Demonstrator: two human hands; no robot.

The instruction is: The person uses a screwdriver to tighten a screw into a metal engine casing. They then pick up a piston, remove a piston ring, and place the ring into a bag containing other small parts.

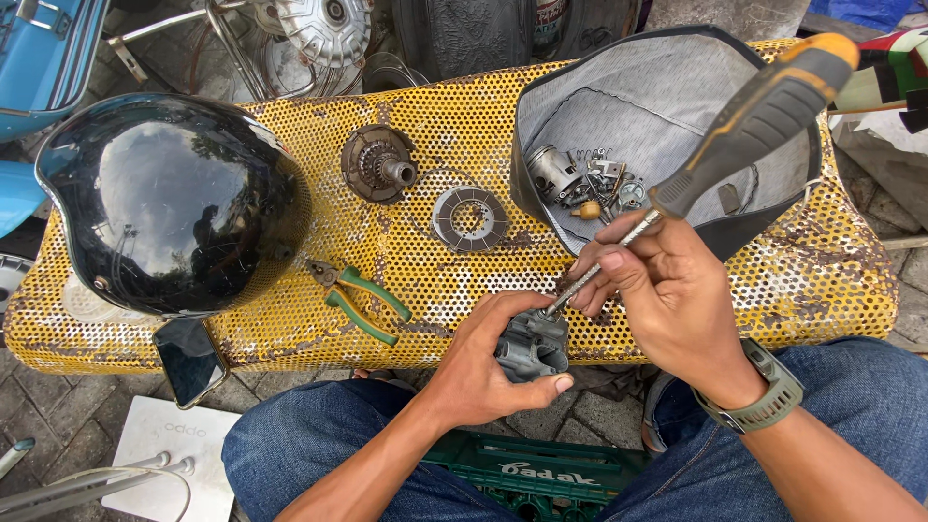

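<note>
Nearest the camera: the person's knees in blue jeans [319,445], with a green plastic crate [541,478] on the ground between them.

Left hand [488,362]: fingers closed around a small grey cast-metal engine part [532,346], thumb along its near side. It is held in the air just off the near edge of the rusty yellow perforated metal bench [483,116], forearm coming up from lower left.

Right hand [667,290]: fingertips pinched tight on the steel shaft of a large screwdriver with a black-and-orange handle [764,116]. The tip sits in the top of the grey part; the handle tilts up and away to the right. The wrist is bent down and wears a green watch [764,396].

On the bench: glossy black helmet [174,198] at the left end, green-handled pliers [362,300] near the near edge, round clutch assembly [379,162] and a flat toothed ring [470,217] mid-bench, grey fabric bag [628,106] holding small metal parts at the right end. A phone [188,360] overhangs the near edge at left.
</note>
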